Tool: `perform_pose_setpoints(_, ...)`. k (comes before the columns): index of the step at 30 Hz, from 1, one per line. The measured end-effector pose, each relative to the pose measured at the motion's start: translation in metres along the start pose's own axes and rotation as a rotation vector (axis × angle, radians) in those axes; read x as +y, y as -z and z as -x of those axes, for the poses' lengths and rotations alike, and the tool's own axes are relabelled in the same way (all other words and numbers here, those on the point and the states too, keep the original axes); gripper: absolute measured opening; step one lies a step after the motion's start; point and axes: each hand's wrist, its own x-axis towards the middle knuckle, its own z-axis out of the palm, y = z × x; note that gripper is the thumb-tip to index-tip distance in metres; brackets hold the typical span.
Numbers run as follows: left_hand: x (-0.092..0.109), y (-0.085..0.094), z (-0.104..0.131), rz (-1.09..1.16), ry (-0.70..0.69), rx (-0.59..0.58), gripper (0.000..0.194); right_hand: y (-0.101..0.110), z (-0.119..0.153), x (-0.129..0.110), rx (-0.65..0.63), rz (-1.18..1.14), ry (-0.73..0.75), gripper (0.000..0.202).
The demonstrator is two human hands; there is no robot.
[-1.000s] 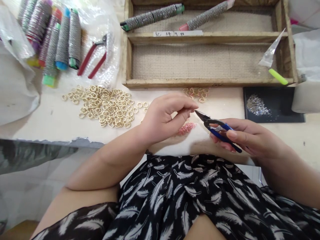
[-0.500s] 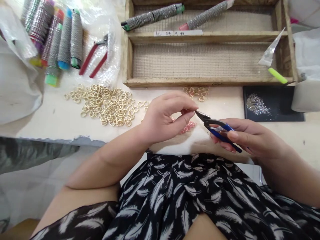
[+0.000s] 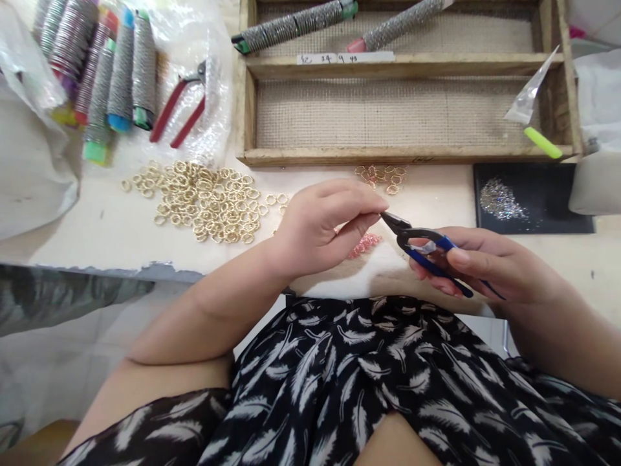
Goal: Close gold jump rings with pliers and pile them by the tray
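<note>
My right hand [image 3: 478, 262] grips blue-handled pliers [image 3: 427, 249], their dark pointed jaws aimed left. The tip of the jaws meets the fingertips of my left hand [image 3: 330, 223]. Thumb and forefinger of that hand are pinched together; whatever they hold is hidden or too small to name. Below the pinch lies a small heap of pink beads or rings [image 3: 365, 245], partly covered by the left hand. Some gold rings with a pinkish tint [image 3: 392, 181] lie just beyond the hands. A large pile of gold twisted rings [image 3: 208, 202] spreads out to the left.
A wooden tray with mesh bottom [image 3: 339, 156] stands at the back, wire-wound rods [image 3: 295, 27] in its far section. A black pad [image 3: 553, 200] at right bears tiny silvery pieces [image 3: 502, 199]. Red-handled cutters [image 3: 187, 111] and several wire-wound rods [image 3: 121, 77] lie at upper left.
The plier handles look slightly wider apart. Both hands hold nearly the same place, and the view has shifted a little.
</note>
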Motion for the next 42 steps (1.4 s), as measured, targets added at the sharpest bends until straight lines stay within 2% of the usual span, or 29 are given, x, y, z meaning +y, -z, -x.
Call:
perform_pose_setpoints(9, 0.000, 0.003, -0.002, 0.113, 0.002, -0.016, 0.014, 0.004, 0.004, 0.009, -0.023, -0.144, -0.026, 0.042)
perform_pose_setpoints(19, 0.007, 0.005, -0.003, 0.261, 0.204, -0.026, 0.011, 0.008, 0.001, 0.018, -0.106, -0.269, -0.064, 0.043)
perform_pose_setpoints(27, 0.004, 0.005, -0.001, 0.004, -0.067, 0.046, 0.015, 0.007, 0.000, 0.019, -0.112, -0.281, -0.078, 0.046)
perform_pose_setpoints(35, 0.006, 0.005, 0.002, -0.045, -0.011, 0.046, 0.014, 0.005, 0.002, 0.020, -0.107, -0.323, -0.078, 0.046)
perform_pose_setpoints(42, 0.004, 0.006, 0.003, -0.118, -0.041, 0.019, 0.015, 0.005, 0.002, 0.021, -0.092, -0.291, -0.098, 0.050)
